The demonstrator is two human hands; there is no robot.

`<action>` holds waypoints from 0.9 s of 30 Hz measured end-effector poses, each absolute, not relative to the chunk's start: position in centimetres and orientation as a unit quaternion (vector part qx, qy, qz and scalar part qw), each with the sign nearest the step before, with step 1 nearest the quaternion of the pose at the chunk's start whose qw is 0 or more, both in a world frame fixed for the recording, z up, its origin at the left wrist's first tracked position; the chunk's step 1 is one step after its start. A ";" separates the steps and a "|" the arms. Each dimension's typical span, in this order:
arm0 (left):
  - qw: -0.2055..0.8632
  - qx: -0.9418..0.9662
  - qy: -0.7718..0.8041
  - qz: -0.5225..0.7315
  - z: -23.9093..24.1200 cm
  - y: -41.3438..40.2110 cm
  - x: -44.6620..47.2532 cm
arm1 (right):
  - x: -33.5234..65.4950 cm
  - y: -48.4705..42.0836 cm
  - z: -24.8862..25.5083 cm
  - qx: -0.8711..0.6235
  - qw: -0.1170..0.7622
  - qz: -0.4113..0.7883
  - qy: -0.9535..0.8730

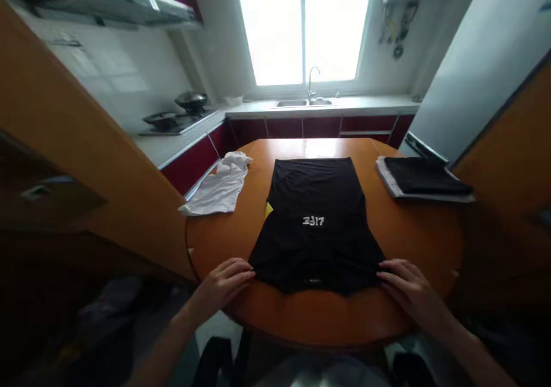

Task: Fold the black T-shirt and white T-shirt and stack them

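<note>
A black T-shirt (pixel 318 192) lies spread on the round wooden table (pixel 327 318), its collar end towards me. White lettering on its chest appears upside down from here. At the shirt's near left corner, my left hand (pixel 226 283) is closed, fingertips pinching the sleeve edge. My right hand (pixel 408 289) pinches the opposite sleeve corner at the near right. The cloth between the two hands is slightly rumpled near the collar. A small yellow piece (pixel 268 209) shows at the shirt's left side.
To the left on the table lies a crumpled white garment (pixel 219 189). Folded black and white clothes (pixel 424 177) are stacked at the right. Beyond stand a counter with a sink (pixel 293 103), a stove with pans (pixel 161 120) and a fridge (pixel 477 71). An orange panel (pixel 86 140) rises at left.
</note>
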State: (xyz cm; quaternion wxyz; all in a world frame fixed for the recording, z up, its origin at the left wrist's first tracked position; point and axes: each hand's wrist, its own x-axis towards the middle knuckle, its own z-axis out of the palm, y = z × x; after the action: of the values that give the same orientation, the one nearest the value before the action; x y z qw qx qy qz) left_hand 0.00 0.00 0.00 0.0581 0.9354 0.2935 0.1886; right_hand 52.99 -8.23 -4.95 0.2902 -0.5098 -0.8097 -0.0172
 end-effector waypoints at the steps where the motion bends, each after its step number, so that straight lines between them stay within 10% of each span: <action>1: 0.054 0.935 0.294 0.190 -0.1 0.1 0.2 | 52.9 -8.2 -5.0 -0.508 0.292 -0.019 -0.810; 27: 0.094 0.934 0.269 0.215 1.7 -1.3 0.4 | 51.1 -10.3 -1.6 -0.453 0.281 0.136 -0.835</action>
State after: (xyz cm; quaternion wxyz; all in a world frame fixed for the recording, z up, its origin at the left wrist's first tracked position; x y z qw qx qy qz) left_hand 0.37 -1.34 1.68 0.0939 0.9342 0.2686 0.2153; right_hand 51.09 -10.27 -1.56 0.2811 -0.4527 -0.8352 0.1356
